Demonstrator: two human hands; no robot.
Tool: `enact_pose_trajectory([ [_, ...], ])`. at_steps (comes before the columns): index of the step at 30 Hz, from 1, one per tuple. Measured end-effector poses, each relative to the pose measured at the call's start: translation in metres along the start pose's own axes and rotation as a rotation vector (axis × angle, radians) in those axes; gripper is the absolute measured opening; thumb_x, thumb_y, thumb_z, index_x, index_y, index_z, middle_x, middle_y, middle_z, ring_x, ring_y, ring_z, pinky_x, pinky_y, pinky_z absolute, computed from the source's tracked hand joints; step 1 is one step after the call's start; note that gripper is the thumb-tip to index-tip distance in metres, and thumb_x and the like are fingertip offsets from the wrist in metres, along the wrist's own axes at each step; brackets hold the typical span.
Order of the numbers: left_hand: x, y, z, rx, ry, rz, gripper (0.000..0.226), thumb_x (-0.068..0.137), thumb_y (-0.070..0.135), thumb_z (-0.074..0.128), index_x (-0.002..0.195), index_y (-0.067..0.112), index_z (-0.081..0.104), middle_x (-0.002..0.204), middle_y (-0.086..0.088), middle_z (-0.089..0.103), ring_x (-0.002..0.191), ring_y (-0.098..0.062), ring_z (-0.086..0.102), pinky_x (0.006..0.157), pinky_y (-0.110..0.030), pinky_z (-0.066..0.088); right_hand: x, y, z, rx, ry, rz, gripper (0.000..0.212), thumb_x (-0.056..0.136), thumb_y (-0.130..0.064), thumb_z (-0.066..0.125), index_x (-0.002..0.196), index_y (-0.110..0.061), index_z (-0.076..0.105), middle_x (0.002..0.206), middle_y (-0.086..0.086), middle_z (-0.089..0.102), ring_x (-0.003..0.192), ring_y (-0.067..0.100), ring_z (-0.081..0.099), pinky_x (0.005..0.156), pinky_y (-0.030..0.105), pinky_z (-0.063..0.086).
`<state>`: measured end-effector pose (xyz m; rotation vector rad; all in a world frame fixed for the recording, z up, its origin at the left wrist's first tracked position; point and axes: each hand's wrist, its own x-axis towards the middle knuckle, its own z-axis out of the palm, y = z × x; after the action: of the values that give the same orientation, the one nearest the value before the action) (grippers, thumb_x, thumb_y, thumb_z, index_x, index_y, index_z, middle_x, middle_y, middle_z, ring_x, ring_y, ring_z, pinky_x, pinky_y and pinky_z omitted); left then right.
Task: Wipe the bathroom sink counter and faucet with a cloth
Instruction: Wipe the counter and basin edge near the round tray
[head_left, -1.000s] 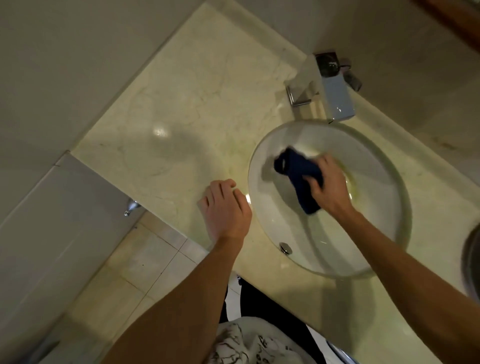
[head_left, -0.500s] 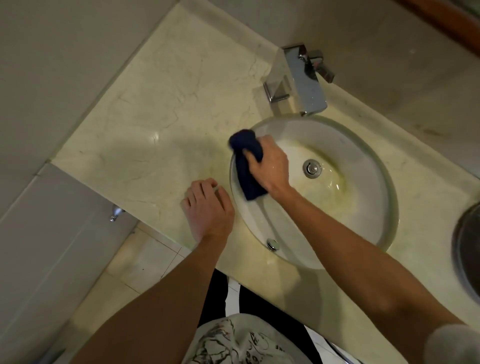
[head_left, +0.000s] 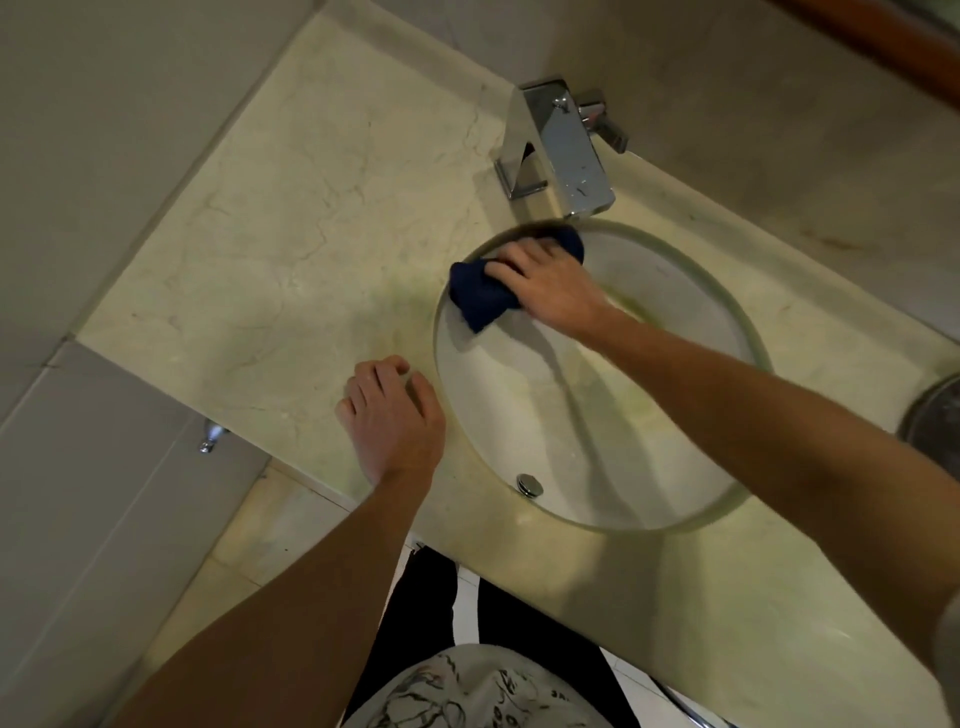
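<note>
A dark blue cloth (head_left: 475, 299) lies bunched against the far left inner wall of the white oval sink (head_left: 519, 415). My right hand (head_left: 550, 286) grips the cloth and presses it to the basin just below the rim. The chrome square faucet (head_left: 563, 150) stands right behind that hand, apart from it. My left hand (head_left: 392, 421) rests on the cream marble counter (head_left: 291, 249) beside the sink's left rim, fingers bent loosely, holding nothing. My right forearm hides the drain.
A chrome overflow button (head_left: 530, 484) sits on the sink's near wall. A dark round object (head_left: 935, 415) shows at the right edge. A wall bounds the counter on the left and at the back. A small chrome valve (head_left: 210, 436) sticks out below the counter's left end.
My right hand has swept the cloth from the middle of the basin to its left wall, then up toward the rim under the faucet. My left hand has stayed on the counter.
</note>
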<state>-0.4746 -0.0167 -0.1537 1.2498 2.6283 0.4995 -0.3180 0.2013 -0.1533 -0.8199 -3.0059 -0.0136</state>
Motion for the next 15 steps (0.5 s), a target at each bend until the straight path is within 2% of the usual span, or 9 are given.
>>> enact_pose_trajectory([
  [3, 0.0, 0.0, 0.002, -0.015, 0.003, 0.0, 0.017, 0.099, 0.03, 0.047, 0.108, 0.017, 0.053, 0.11, -0.005, 0.054, 0.098, -0.029, 0.05, 0.086, -0.045, 0.038, 0.005, 0.042, -0.012, -0.135, -0.067, -0.009, 0.045, 0.09, -0.003, 0.059, 0.134, -0.007, 0.051, 0.116, 0.025, 0.062, 0.09, 0.041, 0.065, 0.075, 0.047, 0.054],
  [5, 0.001, -0.001, 0.002, -0.018, 0.002, 0.002, 0.017, 0.099, 0.03, 0.047, 0.108, 0.016, 0.053, 0.11, -0.005, 0.054, 0.098, -0.029, 0.05, 0.086, -0.045, 0.038, -0.007, 0.067, -0.018, -0.229, -0.086, 0.0, 0.041, 0.093, -0.007, 0.05, 0.134, -0.005, 0.052, 0.112, 0.026, 0.064, 0.092, 0.042, 0.066, 0.077, 0.049, 0.053],
  [8, 0.0, -0.001, 0.001, -0.009, -0.007, 0.012, 0.022, 0.099, 0.032, 0.042, 0.108, 0.016, 0.053, 0.111, -0.006, 0.053, 0.1, -0.029, 0.049, 0.088, -0.043, 0.035, -0.053, 0.096, -0.023, -0.281, -0.088, 0.133, 0.043, 0.093, -0.007, 0.06, 0.134, -0.007, 0.049, 0.123, 0.024, 0.057, 0.105, 0.042, 0.058, 0.088, 0.05, 0.048],
  [11, -0.001, 0.002, -0.002, -0.001, -0.02, 0.006, 0.025, 0.099, 0.032, 0.04, 0.109, 0.014, 0.054, 0.112, -0.008, 0.053, 0.101, -0.031, 0.048, 0.089, -0.043, 0.033, -0.12, 0.102, -0.032, -0.239, -0.147, 0.278, 0.047, 0.088, -0.006, 0.068, 0.13, -0.007, 0.049, 0.121, 0.024, 0.053, 0.101, 0.042, 0.054, 0.085, 0.049, 0.044],
  [15, -0.001, 0.001, -0.002, -0.011, -0.025, 0.01, 0.022, 0.1, 0.03, 0.042, 0.11, 0.014, 0.052, 0.114, -0.01, 0.052, 0.104, -0.032, 0.049, 0.089, -0.045, 0.034, -0.215, 0.074, -0.041, -0.196, -0.213, 0.514, 0.049, 0.082, -0.002, 0.07, 0.128, -0.004, 0.051, 0.114, 0.024, 0.054, 0.097, 0.041, 0.052, 0.08, 0.049, 0.042],
])
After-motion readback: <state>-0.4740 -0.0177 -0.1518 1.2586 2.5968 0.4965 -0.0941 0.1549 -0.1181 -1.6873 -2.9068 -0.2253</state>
